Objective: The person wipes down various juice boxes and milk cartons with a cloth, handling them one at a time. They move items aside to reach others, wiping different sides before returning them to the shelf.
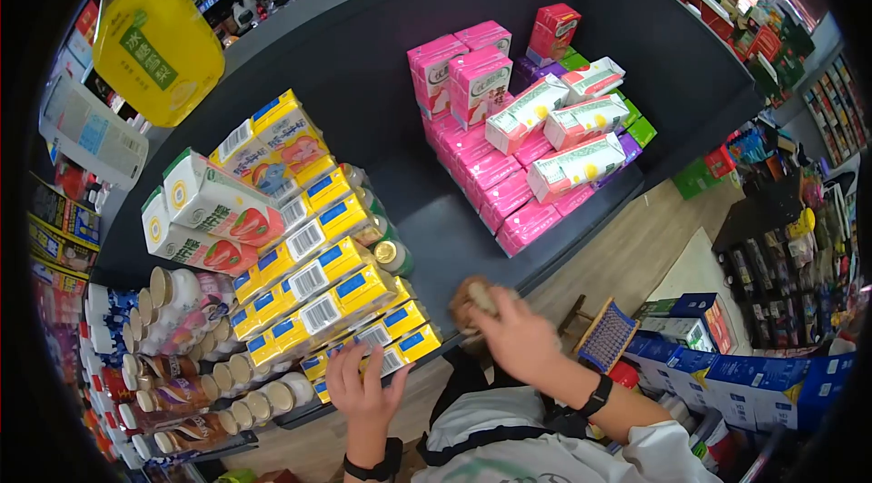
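My right hand point(522, 338) is closed over a blurred brown cloth point(470, 303), pressed at the front edge of the dark grey shelf point(427, 251). My left hand point(361, 383) has its fingers spread, fingertips against the lowest yellow-and-blue drink cartons point(400, 338) at the front of a stack. More of these yellow packs point(313, 278), with barcodes facing up, rise behind that hand. Beside them, close to the cloth, a bottle with a gold cap point(391, 253) stands at the stack's right side.
Pink cartons point(481, 169) fill the shelf's middle, with white cartons point(572, 165) lying on top. White strawberry cartons point(218, 210) lean on the yellow stack. Several lidded bottles point(254, 406) stand at the left. A small woven stool point(609, 338) and blue boxes point(718, 383) are at the right.
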A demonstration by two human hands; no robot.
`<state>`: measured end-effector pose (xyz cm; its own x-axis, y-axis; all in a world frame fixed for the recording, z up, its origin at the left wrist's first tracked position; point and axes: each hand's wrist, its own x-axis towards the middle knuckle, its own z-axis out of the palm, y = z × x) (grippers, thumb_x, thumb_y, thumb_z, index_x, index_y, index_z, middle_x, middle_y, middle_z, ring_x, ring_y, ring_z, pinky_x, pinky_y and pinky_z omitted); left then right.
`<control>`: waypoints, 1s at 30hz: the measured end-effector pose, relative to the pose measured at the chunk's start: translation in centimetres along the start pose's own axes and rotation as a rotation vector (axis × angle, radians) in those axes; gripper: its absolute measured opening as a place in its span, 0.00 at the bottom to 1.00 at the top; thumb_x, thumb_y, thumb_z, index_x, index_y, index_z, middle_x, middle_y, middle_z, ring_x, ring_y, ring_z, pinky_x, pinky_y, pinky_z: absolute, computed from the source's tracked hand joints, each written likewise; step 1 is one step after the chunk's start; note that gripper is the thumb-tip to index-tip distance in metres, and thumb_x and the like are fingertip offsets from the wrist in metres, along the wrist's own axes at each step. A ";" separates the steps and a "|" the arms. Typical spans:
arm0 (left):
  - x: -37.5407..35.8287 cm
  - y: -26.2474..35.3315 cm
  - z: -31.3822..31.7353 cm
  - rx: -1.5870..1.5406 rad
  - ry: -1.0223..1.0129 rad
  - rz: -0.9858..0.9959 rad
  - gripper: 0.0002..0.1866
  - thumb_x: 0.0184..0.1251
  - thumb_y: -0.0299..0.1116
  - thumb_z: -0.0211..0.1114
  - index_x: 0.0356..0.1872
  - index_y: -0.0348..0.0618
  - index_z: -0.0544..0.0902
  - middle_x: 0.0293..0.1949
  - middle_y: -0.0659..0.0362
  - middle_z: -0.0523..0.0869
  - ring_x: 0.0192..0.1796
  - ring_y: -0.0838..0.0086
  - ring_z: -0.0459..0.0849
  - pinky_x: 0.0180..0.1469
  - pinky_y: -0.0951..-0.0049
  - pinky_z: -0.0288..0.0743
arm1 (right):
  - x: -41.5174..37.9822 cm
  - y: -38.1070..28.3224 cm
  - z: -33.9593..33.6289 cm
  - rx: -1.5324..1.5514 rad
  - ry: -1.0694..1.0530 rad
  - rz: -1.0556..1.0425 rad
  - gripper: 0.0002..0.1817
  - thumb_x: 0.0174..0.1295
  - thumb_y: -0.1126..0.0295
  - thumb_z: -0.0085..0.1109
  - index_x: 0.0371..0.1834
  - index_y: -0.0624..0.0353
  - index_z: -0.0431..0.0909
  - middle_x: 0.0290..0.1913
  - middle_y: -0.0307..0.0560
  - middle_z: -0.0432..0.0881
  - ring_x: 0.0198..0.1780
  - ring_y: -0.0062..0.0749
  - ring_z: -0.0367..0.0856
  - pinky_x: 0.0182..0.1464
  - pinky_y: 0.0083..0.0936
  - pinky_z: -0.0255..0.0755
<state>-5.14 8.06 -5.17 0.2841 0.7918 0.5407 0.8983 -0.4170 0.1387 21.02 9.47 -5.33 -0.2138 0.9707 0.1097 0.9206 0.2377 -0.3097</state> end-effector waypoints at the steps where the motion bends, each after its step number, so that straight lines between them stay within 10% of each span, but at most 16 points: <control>1: 0.0 0.0 0.1 0.000 0.005 -0.003 0.28 0.49 0.47 0.82 0.47 0.44 0.82 0.52 0.53 0.82 0.55 0.50 0.80 0.60 0.47 0.73 | 0.2 0.6 -0.4 0.006 0.001 0.063 0.22 0.57 0.71 0.61 0.57 0.46 0.81 0.61 0.56 0.74 0.50 0.50 0.84 0.39 0.36 0.84; 30: -0.4 -0.2 0.4 0.054 -0.015 0.000 0.27 0.53 0.52 0.78 0.47 0.46 0.83 0.51 0.54 0.82 0.54 0.52 0.81 0.61 0.48 0.73 | 25.7 -1.3 6.4 -0.106 0.146 -0.075 0.15 0.62 0.67 0.57 0.50 0.41 0.88 0.51 0.49 0.78 0.45 0.44 0.85 0.40 0.36 0.83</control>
<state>-5.32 7.96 -5.72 0.2889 0.7986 0.5280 0.9150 -0.3925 0.0931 12.25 34.37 -8.18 -0.2409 0.9331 0.2670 0.9347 0.2972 -0.1952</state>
